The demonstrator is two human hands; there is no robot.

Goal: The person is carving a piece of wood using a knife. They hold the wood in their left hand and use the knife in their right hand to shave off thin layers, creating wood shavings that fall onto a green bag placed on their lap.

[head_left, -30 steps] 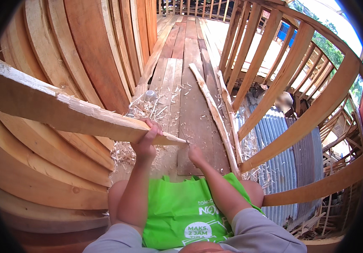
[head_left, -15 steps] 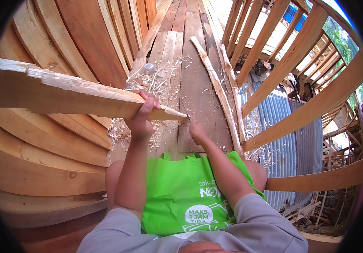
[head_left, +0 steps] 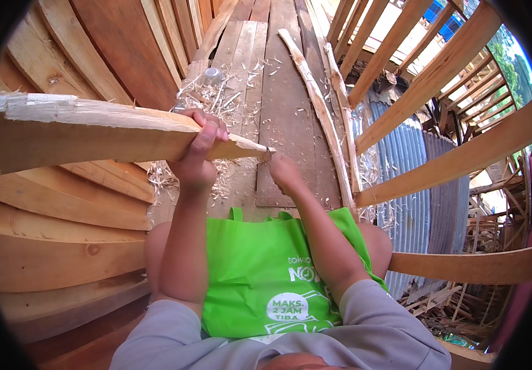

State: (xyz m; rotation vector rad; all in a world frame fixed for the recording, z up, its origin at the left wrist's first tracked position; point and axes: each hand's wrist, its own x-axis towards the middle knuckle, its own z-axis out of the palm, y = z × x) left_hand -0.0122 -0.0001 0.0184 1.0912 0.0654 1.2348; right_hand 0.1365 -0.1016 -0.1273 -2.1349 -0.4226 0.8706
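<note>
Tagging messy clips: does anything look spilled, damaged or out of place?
Wood shavings litter the floorboards, looking untidy. The plank in the left hand has a ragged upper edge, unlike its smoother side.

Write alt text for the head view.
A person's left hand grips a wooden plank while the right hand holds a mostly hidden dark tool at the plank's narrow end. A green bag covers the lap; shavings litter the floorboards.
</note>
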